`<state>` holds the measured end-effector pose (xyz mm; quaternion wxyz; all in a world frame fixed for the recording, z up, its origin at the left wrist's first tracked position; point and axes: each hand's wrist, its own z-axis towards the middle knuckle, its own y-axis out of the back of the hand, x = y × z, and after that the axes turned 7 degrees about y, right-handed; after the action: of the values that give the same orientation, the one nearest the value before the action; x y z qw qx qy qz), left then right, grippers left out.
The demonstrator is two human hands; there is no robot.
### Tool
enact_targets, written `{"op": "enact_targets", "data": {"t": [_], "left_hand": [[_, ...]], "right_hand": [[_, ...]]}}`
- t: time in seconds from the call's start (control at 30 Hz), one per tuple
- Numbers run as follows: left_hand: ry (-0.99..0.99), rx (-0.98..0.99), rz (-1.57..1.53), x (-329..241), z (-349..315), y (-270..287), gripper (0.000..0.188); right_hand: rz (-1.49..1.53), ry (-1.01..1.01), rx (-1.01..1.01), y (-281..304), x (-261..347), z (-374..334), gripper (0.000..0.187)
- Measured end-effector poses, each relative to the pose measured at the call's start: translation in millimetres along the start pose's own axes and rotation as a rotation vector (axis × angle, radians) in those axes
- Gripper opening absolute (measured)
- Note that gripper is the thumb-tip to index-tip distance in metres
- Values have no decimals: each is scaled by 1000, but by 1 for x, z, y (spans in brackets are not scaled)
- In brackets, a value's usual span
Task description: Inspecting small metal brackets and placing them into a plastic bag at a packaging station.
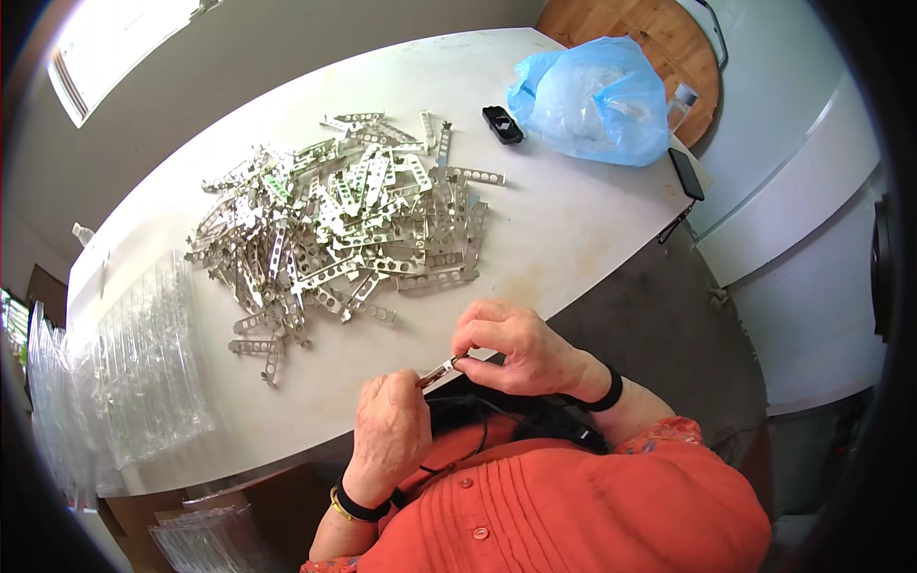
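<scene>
Your left hand (392, 420) stands back upward, its fingers curled closed around the lower end of a metal strip (438, 372). Your right hand (521, 346) reaches in from the right, wrist bent toward the left; its thumb and index finger pinch the strip's upper end. The strip slants upward to the right between both hands, at the near edge of the bench (544, 258). Beyond your hands, a heap of perforated metal strips (353, 215) lies on the bench, well apart from your fingers.
</scene>
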<state>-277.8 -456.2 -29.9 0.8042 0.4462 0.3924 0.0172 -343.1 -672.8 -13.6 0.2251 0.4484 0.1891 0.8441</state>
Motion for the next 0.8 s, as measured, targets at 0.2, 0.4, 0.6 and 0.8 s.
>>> {"op": "enact_targets", "data": {"t": [0.2,0.4,0.6,0.8], "left_hand": [[6,18,-53,-3,9,-4,13],[-40,21,25,1,20,-7,7],[-6,19,26,12,23,-8,5],[68,-29,-103,30,22,-10,6]], "right_hand": [[43,-104,17,7,-1,-2,14],[76,-163,46,11,-6,5,12],[46,-175,102,35,-20,16,21],[-451,-420,-95,119,-88,29,49]]}}
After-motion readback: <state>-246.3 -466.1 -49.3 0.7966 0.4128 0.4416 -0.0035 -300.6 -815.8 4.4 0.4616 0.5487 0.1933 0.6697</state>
